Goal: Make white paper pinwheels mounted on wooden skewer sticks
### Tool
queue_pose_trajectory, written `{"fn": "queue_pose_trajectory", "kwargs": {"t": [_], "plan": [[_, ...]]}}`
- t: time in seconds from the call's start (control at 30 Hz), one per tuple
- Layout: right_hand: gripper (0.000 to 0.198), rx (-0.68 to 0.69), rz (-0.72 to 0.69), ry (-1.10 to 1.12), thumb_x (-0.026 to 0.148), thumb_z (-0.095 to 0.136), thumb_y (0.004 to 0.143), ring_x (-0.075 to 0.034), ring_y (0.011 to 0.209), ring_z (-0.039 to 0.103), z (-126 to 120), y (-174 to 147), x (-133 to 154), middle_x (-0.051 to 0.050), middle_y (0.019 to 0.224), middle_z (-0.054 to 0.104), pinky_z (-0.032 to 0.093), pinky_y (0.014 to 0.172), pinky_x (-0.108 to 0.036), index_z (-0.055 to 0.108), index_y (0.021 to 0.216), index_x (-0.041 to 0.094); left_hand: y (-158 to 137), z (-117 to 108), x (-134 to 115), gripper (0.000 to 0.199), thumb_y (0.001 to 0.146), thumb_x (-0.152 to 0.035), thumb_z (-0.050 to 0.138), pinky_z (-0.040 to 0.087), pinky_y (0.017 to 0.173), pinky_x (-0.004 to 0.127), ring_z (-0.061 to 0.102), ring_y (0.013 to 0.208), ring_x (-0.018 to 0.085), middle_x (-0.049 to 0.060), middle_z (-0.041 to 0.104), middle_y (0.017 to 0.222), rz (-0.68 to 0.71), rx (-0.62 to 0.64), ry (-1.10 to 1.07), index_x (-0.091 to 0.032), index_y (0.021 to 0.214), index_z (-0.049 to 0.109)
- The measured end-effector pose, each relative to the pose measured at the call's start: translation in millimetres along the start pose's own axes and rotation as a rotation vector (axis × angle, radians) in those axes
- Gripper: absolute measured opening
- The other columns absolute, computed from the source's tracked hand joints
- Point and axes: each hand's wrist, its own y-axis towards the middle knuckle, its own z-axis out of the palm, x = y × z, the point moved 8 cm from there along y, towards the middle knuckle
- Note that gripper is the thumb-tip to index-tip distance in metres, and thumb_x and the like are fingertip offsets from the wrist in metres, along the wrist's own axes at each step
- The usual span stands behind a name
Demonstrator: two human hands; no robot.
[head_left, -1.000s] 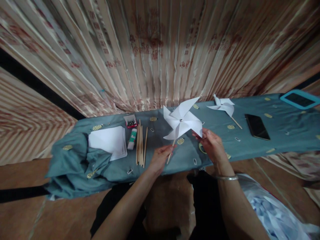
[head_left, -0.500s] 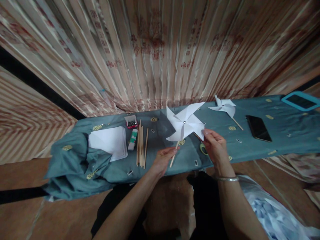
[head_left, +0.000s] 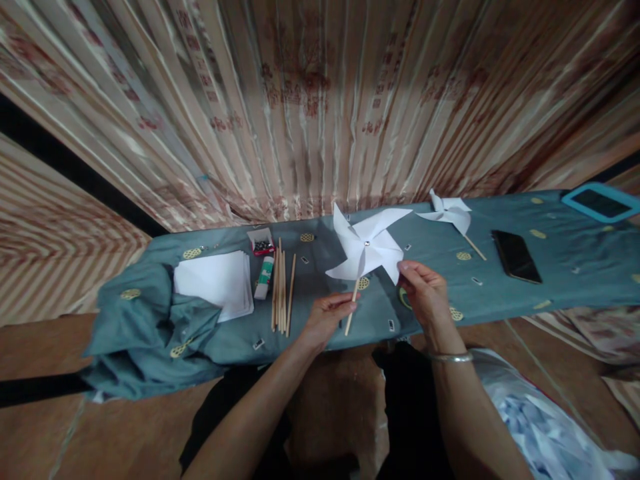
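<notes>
A white paper pinwheel point(head_left: 379, 241) with a pin at its centre faces me above the cloth-covered table. My left hand point(head_left: 327, 319) pinches its wooden stick point(head_left: 353, 307) below the blades. At the lower right blade's edge, the thumb and fingers of my right hand point(head_left: 424, 288) are closed on the paper. Partly hidden beside that hand is a yellow-green round handle point(head_left: 405, 298). A second white pinwheel point(head_left: 453, 215) lies farther back to the right, its stick pointing toward me.
To the left lie a stack of white paper point(head_left: 215, 283), a glue stick point(head_left: 264, 277), several wooden sticks point(head_left: 282, 290) and a small box of pins point(head_left: 262, 243). Rightward are a black phone point(head_left: 516, 256) and a blue-framed tablet point(head_left: 603, 201). A plastic bag point(head_left: 535, 420) sits on the floor.
The held pinwheel has turned slightly clockwise, its lower right blade shifting left and down with my right hand. My left hand keeps its hold on the stick.
</notes>
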Motion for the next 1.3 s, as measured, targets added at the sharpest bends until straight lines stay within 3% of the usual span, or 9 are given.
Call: {"fn": "queue_pose_trajectory", "kwargs": {"t": [0.37, 0.77, 1.07, 1.3], "plan": [[0.034, 0.089, 0.031, -0.053, 0.049, 0.088, 0.053, -0.010, 0.054, 0.051, 18, -10, -1, 0.003, 0.054, 0.062, 0.043, 0.054, -0.023, 0.073, 0.065, 0.021, 2, -2, -1, 0.034, 0.053, -0.038, 0.089, 0.047, 0.079, 0.028, 0.061, 0.080, 0.016, 0.006, 0.073, 0.084, 0.011, -0.029, -0.036, -0.020, 0.081, 0.081], [0.032, 0.196, 0.069, -0.082, 0.051, 0.086, 0.057, -0.012, 0.056, 0.058, 40, -25, -11, 0.001, 0.058, 0.068, 0.050, 0.061, -0.026, 0.073, 0.063, 0.023, 2, -5, -5, 0.024, 0.058, -0.025, 0.086, 0.047, 0.084, 0.031, 0.064, 0.081, 0.017, 0.006, 0.073, 0.083, 0.022, -0.076, -0.046, -0.019, 0.080, 0.081], [0.034, 0.247, 0.110, -0.052, 0.050, 0.089, 0.053, -0.011, 0.055, 0.060, 52, -32, -17, 0.001, 0.059, 0.070, 0.050, 0.061, -0.026, 0.072, 0.062, 0.022, 2, -2, -5, 0.027, 0.054, -0.031, 0.088, 0.047, 0.078, 0.029, 0.061, 0.076, 0.015, 0.003, 0.070, 0.075, 0.024, -0.073, -0.051, -0.018, 0.076, 0.080], [0.032, 0.281, 0.097, -0.086, 0.051, 0.087, 0.056, -0.012, 0.056, 0.060, 58, -36, -14, -0.001, 0.060, 0.071, 0.050, 0.058, -0.025, 0.072, 0.061, 0.023, 2, -3, -2, 0.026, 0.053, -0.030, 0.088, 0.045, 0.083, 0.031, 0.061, 0.080, 0.017, 0.004, 0.071, 0.079, 0.009, -0.079, -0.057, -0.018, 0.076, 0.080]]}}
